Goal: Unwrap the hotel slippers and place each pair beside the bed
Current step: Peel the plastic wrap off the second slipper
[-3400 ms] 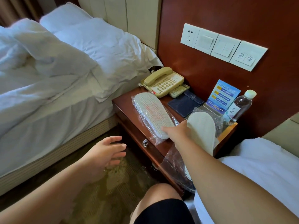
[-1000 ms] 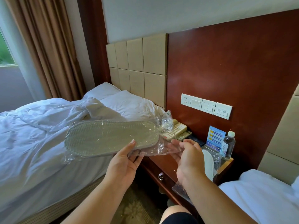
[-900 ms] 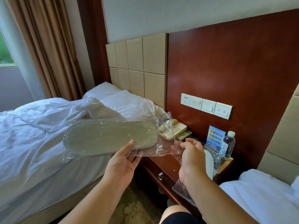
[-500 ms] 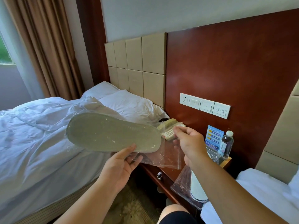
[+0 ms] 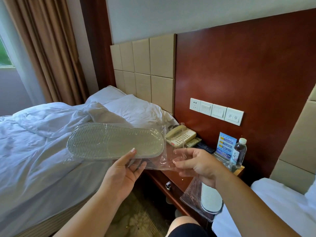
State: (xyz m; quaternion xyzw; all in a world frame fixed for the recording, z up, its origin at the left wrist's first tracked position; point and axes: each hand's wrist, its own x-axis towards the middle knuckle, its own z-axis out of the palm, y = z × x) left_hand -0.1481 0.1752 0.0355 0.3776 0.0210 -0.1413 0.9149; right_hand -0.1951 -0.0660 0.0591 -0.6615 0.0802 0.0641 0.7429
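Above the gap between two beds, a pale, ridge-soled slipper [image 5: 114,142], sealed in its clear plastic wrapper [image 5: 164,161], lies sole-up across the left hand [image 5: 123,175], thumb pressing its edge. The right hand [image 5: 196,165] pinches the wrapper's loose end. Beyond, a table [image 5: 171,177] carries a telephone [image 5: 181,135] and water bottle [image 5: 239,153], label unreadable.

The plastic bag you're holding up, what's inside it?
Slippers, ridged sole facing up, inside the clear plastic bag. Whether it is one or a stacked pair is hidden underneath.
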